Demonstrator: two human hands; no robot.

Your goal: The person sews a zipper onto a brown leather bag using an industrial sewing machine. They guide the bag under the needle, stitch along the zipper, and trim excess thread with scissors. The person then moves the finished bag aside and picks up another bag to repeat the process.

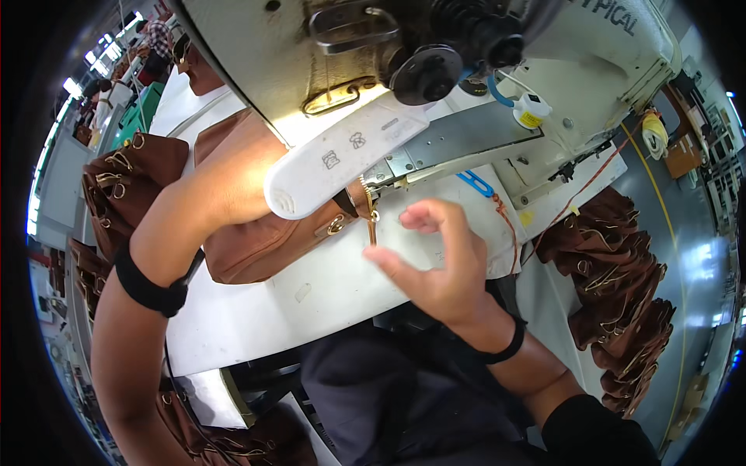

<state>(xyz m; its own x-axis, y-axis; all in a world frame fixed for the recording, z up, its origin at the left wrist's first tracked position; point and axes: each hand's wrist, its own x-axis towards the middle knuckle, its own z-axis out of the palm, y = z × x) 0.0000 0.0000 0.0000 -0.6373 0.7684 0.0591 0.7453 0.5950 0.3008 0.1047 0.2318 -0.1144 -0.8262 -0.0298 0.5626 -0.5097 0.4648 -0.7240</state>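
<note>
Your brown bag (252, 250) lies on the white table (256, 330) under the sewing machine (594, 74), its inside hidden from view; more brown bags (614, 268) heap up at your right, and you can't see into those either. The bag's zip end sits just left of your right hand (447, 268), whose thumb and fingers stand apart, the thumb tip near the hanging zip pull (371, 234). Your left hand (255, 190) reaches over the bag behind the white guard (342, 161), so its grip can't be told
</note>
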